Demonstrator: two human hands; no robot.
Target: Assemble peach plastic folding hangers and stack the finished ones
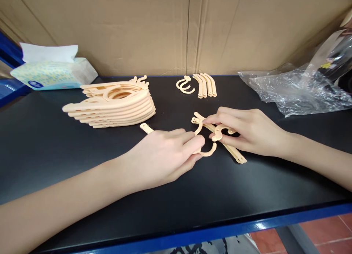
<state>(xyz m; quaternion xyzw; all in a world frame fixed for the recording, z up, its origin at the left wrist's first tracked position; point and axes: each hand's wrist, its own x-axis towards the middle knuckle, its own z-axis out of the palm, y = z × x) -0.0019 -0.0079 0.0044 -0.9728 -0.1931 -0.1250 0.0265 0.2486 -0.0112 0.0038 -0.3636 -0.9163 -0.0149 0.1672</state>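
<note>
My left hand is closed on a cream plastic hanger part, mostly hidden by the fingers. A curved hook comes out by its fingertips, and a straight arm end shows behind the knuckles; whether these are one piece I cannot tell. Thumb and fingers of my right hand pinch a small curved hook piece. Beneath that hand, long hanger arms lie slanted on the black table. The two hands are close together, a short gap between their fingertips.
Stacked cream folding hangers lie at left, by a tissue pack. Loose hooks and several curved arms lie at the back. Clear plastic bags are at right. Cardboard stands behind; a blue edge runs along the front.
</note>
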